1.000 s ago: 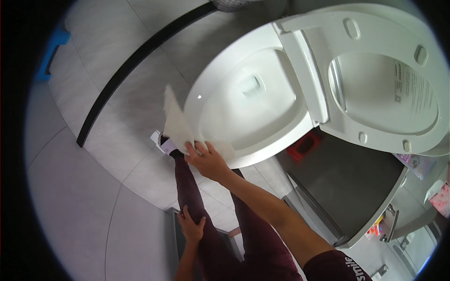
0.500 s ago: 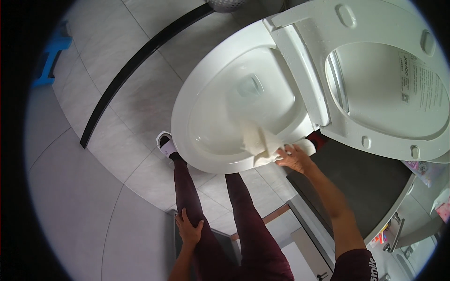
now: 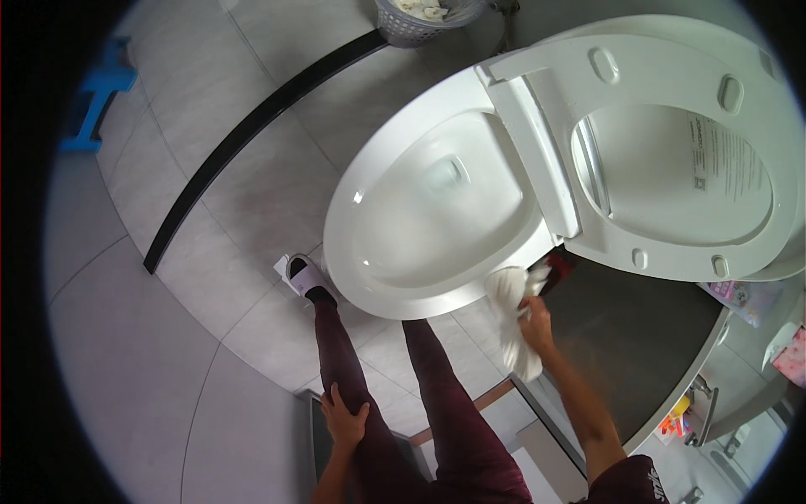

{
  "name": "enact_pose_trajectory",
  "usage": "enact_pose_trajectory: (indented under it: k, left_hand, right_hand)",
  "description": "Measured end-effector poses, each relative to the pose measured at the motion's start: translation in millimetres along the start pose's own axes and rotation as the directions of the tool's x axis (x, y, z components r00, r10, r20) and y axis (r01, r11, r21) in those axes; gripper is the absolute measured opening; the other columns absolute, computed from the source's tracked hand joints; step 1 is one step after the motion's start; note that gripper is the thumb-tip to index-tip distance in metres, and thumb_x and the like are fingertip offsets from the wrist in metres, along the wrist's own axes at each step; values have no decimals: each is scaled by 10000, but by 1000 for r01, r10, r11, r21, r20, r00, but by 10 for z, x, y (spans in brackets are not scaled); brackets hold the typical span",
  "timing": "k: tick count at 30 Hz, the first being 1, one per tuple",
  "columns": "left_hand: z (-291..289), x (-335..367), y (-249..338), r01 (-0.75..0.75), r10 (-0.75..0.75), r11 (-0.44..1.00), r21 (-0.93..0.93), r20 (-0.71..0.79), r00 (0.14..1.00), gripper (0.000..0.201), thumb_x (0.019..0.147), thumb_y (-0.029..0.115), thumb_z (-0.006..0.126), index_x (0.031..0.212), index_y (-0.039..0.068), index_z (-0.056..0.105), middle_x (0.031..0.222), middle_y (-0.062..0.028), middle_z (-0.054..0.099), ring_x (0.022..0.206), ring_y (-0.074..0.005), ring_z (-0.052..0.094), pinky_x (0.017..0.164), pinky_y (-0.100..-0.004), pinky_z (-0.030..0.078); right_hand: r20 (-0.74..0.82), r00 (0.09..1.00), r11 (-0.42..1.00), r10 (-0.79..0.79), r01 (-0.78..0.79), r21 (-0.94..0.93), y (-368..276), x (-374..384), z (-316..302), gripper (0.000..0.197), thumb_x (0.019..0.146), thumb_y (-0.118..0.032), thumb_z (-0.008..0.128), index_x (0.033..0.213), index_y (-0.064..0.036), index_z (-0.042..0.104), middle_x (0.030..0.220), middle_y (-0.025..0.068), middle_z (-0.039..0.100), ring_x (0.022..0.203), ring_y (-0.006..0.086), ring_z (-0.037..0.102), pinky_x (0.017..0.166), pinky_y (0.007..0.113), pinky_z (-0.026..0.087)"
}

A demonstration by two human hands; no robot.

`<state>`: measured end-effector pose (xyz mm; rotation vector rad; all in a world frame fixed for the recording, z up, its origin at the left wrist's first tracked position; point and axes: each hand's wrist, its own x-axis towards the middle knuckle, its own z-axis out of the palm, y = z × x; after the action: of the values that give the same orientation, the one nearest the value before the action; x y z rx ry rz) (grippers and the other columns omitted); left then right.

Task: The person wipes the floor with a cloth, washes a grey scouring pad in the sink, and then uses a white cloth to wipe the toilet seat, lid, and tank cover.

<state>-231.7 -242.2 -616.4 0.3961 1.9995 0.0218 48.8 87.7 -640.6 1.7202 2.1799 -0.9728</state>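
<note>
The wipe (image 3: 505, 307) is white, limp and bunched into loose folds, held in the right hand (image 3: 536, 322). It runs lengthwise beside the toilet (image 3: 403, 303), its upper end overlapping the rim in view; whether they touch cannot be told. The toilet is glossy white, with an oval bowl (image 3: 420, 227) and a little water at its bottom. Seat (image 3: 672, 63) and lid (image 3: 663, 168) both stand raised.

- Wipe (image 3: 508, 315): soft, matt, creased; cloth or paper, cannot tell
- Toilet bowl (image 3: 386, 281): smooth, glossy, ceramic-looking
- Raised seat (image 3: 672, 82): smooth, plastic-looking, soft sheen
- Floor (image 3: 252, 244): matt, faintly mottled tile
- Basket (image 3: 407, 32), floor's far edge: perforated plastic
- Trousers (image 3: 466, 428): matt cloth
</note>
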Motion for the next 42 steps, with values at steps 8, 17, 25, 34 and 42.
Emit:
enact_pose_trajectory:
  k: [8,17,25,34,42]
  left_hand:
    - [-175,57,-94,-40,40,998,-47,0,999,819,672,302,706,1313,73,252,1239,-250,282,1118,-435,326,871,-499,383]
    - [-563,245,-112,-53,54,997,-65,17,998,816,663,281,715,1314,95,259,1235,-254,293,1140,-428,326,925,-489,352]
    - [-824,412,-147,-56,64,993,-106,74,995,812,649,273,725,1306,98,282,1226,-254,309,1118,-426,354,909,-487,365]
    - [-966,481,-75,-37,48,993,-111,104,993,813,647,277,723,1305,87,286,1240,-250,305,1123,-427,350,903,-488,368]
    - [-931,488,-70,-75,85,993,-94,109,990,813,650,286,720,1309,90,286,1253,-261,297,1134,-427,339,932,-487,343]
  right_hand:
    - [-116,928,891,-354,372,261,-2316,564,157,445,732,13,578,1165,-15,475,1093,185,547,1003,303,544,852,335,422]
    - [-337,937,982,-94,144,126,-3324,1783,945,295,778,-226,617,984,-35,527,821,165,604,684,350,589,584,396,461]
    - [-560,764,945,321,-219,242,-3078,2620,389,290,816,-283,566,931,-31,482,803,246,598,770,423,579,712,479,443]
    - [-277,907,929,318,-240,283,-3171,1840,891,343,790,-268,586,941,24,487,756,282,581,729,451,561,684,499,430]
    - [-534,796,950,286,-160,269,-3048,2658,313,348,780,-260,581,913,58,534,805,274,593,749,432,573,697,469,439]
